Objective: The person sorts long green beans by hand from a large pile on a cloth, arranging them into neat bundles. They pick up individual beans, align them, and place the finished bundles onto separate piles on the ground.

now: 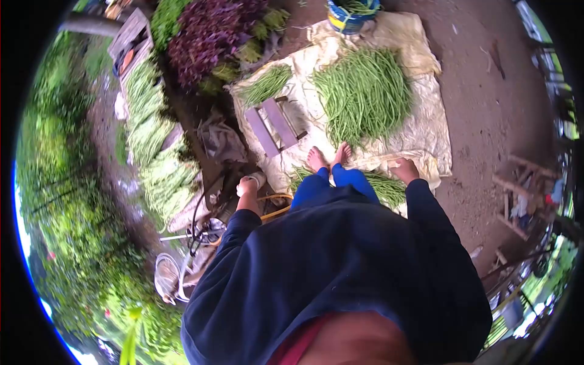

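Note:
My left hand (246, 185) is closed beside a pale rounded item; what it grips, if anything, is too small to make out. Over the right part of the cloth sheet (429, 131), my right hand (404, 171) hangs with loosely bent fingers apart and nothing visible in it. My bare feet stand on the sheet, just below a large pile of long green beans (365, 94). More beans (386, 188) lie by my legs, partly hidden by them. A small bean bunch (267, 84) lies behind a low wooden stool (277, 126).
A blue bucket (353, 17) with beans stands at the top. Purple leafy bundles (210, 36) are at the upper left, near a long row of beans (149, 131). Wooden frames (517, 191) stand on the right; a fan-like object (167, 277) is at lower left.

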A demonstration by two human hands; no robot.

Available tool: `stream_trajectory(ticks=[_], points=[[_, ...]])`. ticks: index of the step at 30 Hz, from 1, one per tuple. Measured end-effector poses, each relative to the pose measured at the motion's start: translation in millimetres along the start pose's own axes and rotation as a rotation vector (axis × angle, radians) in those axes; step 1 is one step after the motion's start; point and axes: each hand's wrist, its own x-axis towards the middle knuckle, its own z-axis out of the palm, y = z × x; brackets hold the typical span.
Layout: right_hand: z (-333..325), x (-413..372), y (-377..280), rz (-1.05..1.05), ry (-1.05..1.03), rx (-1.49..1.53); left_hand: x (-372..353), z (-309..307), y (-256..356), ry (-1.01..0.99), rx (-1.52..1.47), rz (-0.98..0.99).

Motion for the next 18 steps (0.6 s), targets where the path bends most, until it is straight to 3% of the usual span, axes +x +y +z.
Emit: stream_trajectory(ticks=[3,6,7,9,12,15,17,18], points=[[13,10,8,0.073,-0.078,0.048,-14,-17,80,-0.047,-0.104,0.093],[27,25,0,0.14,-0.034,0.123,-41,-17,161,0.22,-0.172,0.548],[37,23,3,0.137,0.028,0.18,-53,-22,192,0.264,-0.21,0.725],[34,29,-19,0.19,-0.064,0.163,-70,-32,248,0.275,-0.142,1.049],[44,48,-56,0.215,0.046,0.262,-81,-38,320,0.06,-0.135,1.274],[55,71,-104,0.348,0.108,0.383,-39,0,375,-0.206,0.024,1.469],[68,102,-126,0.346,0.185,0.472,-11,27,402,-0.478,0.194,1.41],[70,129,-135,0.38,0.197,0.479,-2,35,419,-0.518,0.344,1.424]])
